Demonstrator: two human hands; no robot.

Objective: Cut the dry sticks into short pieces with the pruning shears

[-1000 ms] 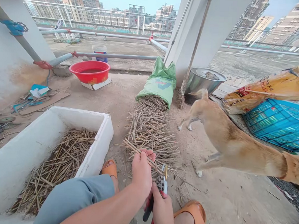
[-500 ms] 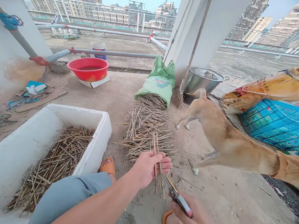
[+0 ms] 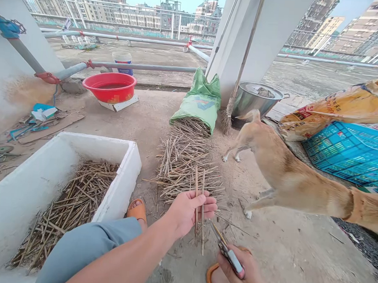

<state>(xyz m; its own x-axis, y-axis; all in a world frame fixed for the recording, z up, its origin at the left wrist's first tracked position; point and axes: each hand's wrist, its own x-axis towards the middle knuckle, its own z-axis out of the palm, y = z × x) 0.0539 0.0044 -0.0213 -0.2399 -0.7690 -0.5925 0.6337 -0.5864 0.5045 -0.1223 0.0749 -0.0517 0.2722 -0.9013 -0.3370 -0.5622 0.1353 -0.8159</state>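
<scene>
My left hand [image 3: 187, 212] grips a small bunch of thin dry sticks [image 3: 199, 221] that stand nearly upright through its fingers. My right hand [image 3: 240, 268] is shut around red-handled pruning shears [image 3: 227, 250], whose blades point up and left. A small gap separates the blades from the sticks. Below and beyond my left hand lies a loose pile of cut sticks [image 3: 184, 167] on the concrete floor. More cut sticks [image 3: 72, 207] fill a white foam box [image 3: 126, 172] to the left of my knee.
A tan dog [image 3: 289, 177] stands just right of my hands. Beyond the pile are a green sack [image 3: 199, 106], a broom [image 3: 228, 118] and a steel pot [image 3: 255, 98]. A yellow bag [image 3: 334, 112], a blue crate [image 3: 351, 155] and a red basin [image 3: 109, 87] stand nearby.
The sticks in my left hand have swung from a slanted hold to nearly upright. The shears have moved right, away from the sticks, and my right hand has turned them.
</scene>
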